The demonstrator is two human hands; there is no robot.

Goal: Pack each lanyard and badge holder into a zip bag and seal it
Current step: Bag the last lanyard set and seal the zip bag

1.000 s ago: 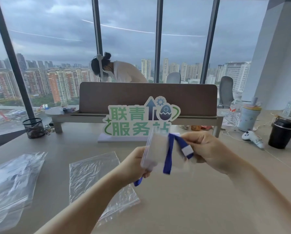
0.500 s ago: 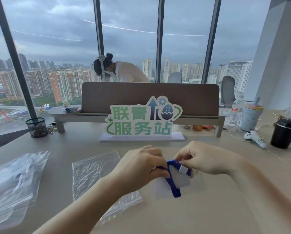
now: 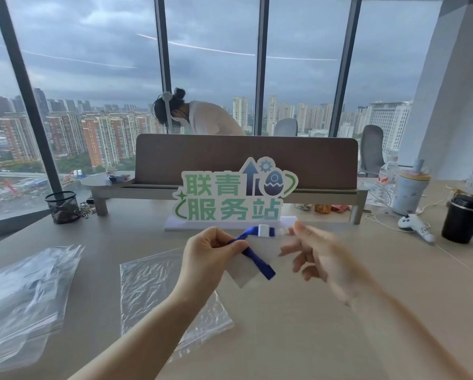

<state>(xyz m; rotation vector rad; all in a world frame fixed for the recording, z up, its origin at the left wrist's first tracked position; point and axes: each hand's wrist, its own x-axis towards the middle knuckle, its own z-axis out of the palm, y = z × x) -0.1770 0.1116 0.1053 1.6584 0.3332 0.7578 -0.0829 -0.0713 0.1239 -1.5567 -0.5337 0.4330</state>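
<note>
Left hand [image 3: 213,253] is pinched shut on the lanyard [image 3: 257,263] and the badge holder [image 3: 243,275], both held up off the desk [image 3: 339,325], roughly centre of view

Right hand [image 3: 314,256] is just beside them, motion-blurred, fingers spread and loose. Thumb tip is near the lanyard's white clip [image 3: 264,231], but can't tell if it's touching, so I'd call it empty

Key geometry: the strap folds at the left fingers. One leg runs up and right to the clip, the other hangs down and right across the holder. The bundle's long axis is therefore diagonal, with its free end pointing at the right hand. The single zip bag [image 3: 158,286] lies flat on the desk below and left of the left hand, partly under that forearm, long axis running away from the person. Can't tell which end is the mouth. The left hand has the load and is nearer the bag; the right is free to lift and open the mouth. My guess is that's the split

Materials:
- lanyard: flat woven blue ribbon, limp, will flop and snag at the mouth unless kept folded
- holder: clear soft plastic sleeve, rectangular, slightly frosted, near invisible against the desk
- bag: thin crinkled clear film, glossy, probably clings shut
- bag stack [image 3: 21,297] at far left: same film, several layers, untidy

Nothing is in the bag yet, nothing sealed
</note>
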